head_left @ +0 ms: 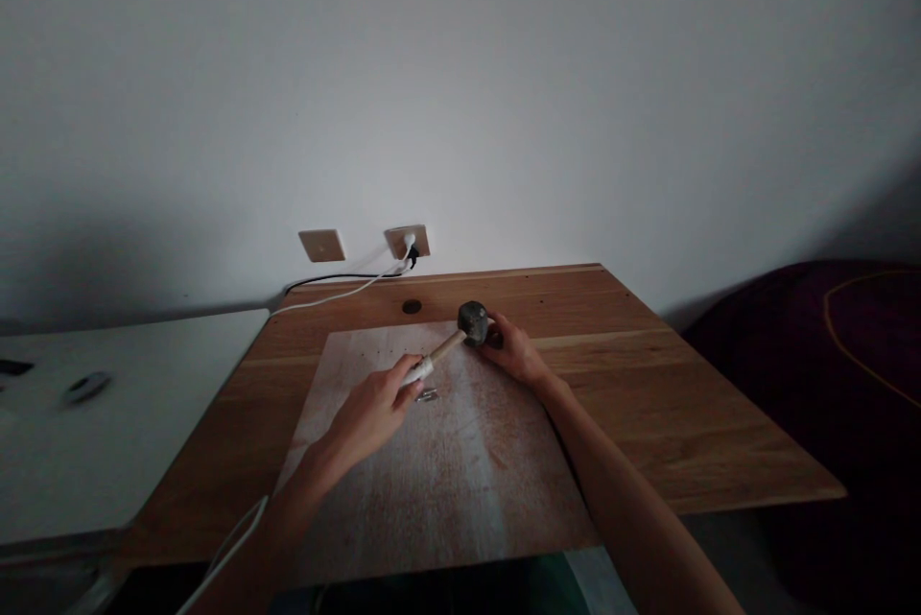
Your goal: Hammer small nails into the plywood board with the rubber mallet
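Gripping a mallet [471, 323], both hands [375, 401] [515, 352] hover over a board [446, 481] near shiny pieces [427, 394].

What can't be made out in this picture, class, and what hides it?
All in the head view:
Mallet handle: its near end is hidden by the left hand.
Right hand: the mallet head hides whether its fingers reach behind.
Shiny bits on the board: too small to identify.
Dark thing on the white surface: blurred.
Purple thing: cut off by the right edge.
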The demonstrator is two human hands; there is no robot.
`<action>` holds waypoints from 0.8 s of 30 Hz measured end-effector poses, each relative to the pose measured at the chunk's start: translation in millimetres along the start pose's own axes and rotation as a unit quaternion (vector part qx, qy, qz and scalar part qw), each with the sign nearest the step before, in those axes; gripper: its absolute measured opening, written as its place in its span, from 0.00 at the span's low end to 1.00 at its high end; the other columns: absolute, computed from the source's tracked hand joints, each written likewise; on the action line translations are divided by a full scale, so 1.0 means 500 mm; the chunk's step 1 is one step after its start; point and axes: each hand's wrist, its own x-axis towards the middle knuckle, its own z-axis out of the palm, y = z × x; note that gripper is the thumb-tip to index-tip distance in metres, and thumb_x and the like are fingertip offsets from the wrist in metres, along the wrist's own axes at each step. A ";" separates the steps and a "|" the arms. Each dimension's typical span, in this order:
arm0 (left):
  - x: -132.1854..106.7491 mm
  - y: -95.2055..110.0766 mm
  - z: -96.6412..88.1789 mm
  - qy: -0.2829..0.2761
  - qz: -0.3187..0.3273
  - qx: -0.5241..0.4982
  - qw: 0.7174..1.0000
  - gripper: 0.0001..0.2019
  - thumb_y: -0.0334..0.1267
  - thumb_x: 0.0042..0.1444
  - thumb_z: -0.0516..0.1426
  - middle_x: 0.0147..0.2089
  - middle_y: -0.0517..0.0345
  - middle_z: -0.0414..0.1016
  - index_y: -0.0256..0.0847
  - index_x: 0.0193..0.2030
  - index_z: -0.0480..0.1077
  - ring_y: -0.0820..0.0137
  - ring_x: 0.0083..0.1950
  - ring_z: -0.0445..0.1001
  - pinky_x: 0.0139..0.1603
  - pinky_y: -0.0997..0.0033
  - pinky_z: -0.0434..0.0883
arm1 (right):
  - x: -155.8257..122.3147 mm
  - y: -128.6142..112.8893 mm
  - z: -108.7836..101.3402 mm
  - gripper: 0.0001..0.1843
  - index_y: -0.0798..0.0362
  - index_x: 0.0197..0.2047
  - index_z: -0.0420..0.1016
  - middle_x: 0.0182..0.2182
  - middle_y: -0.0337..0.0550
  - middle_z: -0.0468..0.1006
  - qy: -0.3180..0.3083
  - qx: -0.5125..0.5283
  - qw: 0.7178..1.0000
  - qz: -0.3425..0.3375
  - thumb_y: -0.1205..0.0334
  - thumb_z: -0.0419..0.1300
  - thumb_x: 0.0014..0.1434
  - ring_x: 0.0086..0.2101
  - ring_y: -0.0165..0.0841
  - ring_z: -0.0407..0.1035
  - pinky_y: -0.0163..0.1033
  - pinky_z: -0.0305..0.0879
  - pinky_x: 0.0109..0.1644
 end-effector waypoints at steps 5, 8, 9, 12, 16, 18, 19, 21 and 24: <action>0.003 -0.003 -0.001 0.005 0.005 0.001 1.000 0.17 0.44 0.68 0.50 0.43 0.54 0.82 0.46 0.60 0.66 0.62 0.40 0.80 0.39 0.68 0.70 | 0.002 0.002 0.001 0.33 0.50 0.63 0.67 0.38 0.42 0.82 -0.002 -0.003 1.000 0.002 0.63 0.66 0.54 0.34 0.34 0.75 0.37 0.69 0.41; 0.004 -0.005 -0.002 0.000 0.012 -0.002 1.000 0.17 0.43 0.67 0.50 0.41 0.55 0.82 0.46 0.60 0.66 0.63 0.39 0.80 0.39 0.68 0.70 | 0.002 0.005 0.003 0.34 0.51 0.63 0.67 0.37 0.41 0.81 0.010 -0.008 1.000 0.004 0.63 0.66 0.53 0.34 0.34 0.75 0.37 0.69 0.41; 0.004 -0.005 -0.002 0.000 0.014 -0.006 1.000 0.17 0.43 0.67 0.50 0.42 0.55 0.82 0.46 0.60 0.66 0.63 0.39 0.80 0.39 0.68 0.70 | 0.002 0.006 0.004 0.33 0.51 0.63 0.67 0.37 0.41 0.81 0.010 -0.007 1.000 0.003 0.63 0.66 0.54 0.34 0.34 0.75 0.37 0.68 0.41; 0.006 -0.005 -0.003 0.009 0.017 -0.011 1.000 0.17 0.43 0.68 0.50 0.44 0.54 0.82 0.46 0.61 0.66 0.63 0.41 0.81 0.41 0.67 0.70 | 0.001 0.007 0.004 0.31 0.51 0.61 0.68 0.37 0.41 0.81 0.008 0.000 1.000 -0.003 0.62 0.65 0.55 0.35 0.34 0.75 0.37 0.68 0.40; 0.008 -0.002 -0.005 0.004 0.011 -0.004 1.000 0.16 0.43 0.67 0.50 0.41 0.55 0.81 0.46 0.60 0.66 0.62 0.40 0.81 0.39 0.67 0.70 | 0.000 0.005 0.002 0.31 0.51 0.62 0.68 0.36 0.40 0.81 0.013 0.000 1.000 -0.008 0.62 0.65 0.54 0.34 0.34 0.74 0.36 0.68 0.40; 0.008 0.001 -0.007 0.003 0.011 -0.009 1.000 0.16 0.43 0.68 0.50 0.41 0.55 0.82 0.47 0.60 0.67 0.61 0.41 0.81 0.40 0.67 0.70 | 0.001 0.004 0.002 0.31 0.51 0.61 0.68 0.35 0.40 0.81 0.014 -0.005 1.000 -0.005 0.62 0.65 0.54 0.33 0.34 0.74 0.36 0.67 0.39; 0.007 0.003 -0.008 0.004 0.011 -0.012 1.000 0.16 0.43 0.68 0.50 0.42 0.55 0.82 0.47 0.60 0.66 0.61 0.41 0.81 0.40 0.66 0.71 | 0.001 0.003 0.002 0.30 0.51 0.61 0.69 0.35 0.40 0.81 0.014 -0.008 1.000 -0.003 0.62 0.65 0.54 0.33 0.34 0.74 0.36 0.67 0.39; 0.006 0.007 -0.010 0.002 0.012 -0.011 1.000 0.16 0.43 0.68 0.49 0.43 0.55 0.82 0.47 0.60 0.66 0.61 0.42 0.81 0.41 0.66 0.71 | 0.001 0.002 0.002 0.29 0.51 0.60 0.70 0.35 0.40 0.81 0.013 -0.011 1.000 -0.001 0.61 0.65 0.54 0.33 0.34 0.75 0.36 0.67 0.38; 0.005 0.013 -0.012 -0.006 0.003 0.005 1.000 0.16 0.42 0.68 0.50 0.42 0.55 0.82 0.47 0.60 0.67 0.61 0.42 0.81 0.41 0.66 0.71 | 0.001 0.000 0.002 0.28 0.50 0.59 0.70 0.37 0.41 0.82 0.015 -0.011 1.000 0.001 0.60 0.66 0.55 0.34 0.35 0.75 0.36 0.67 0.39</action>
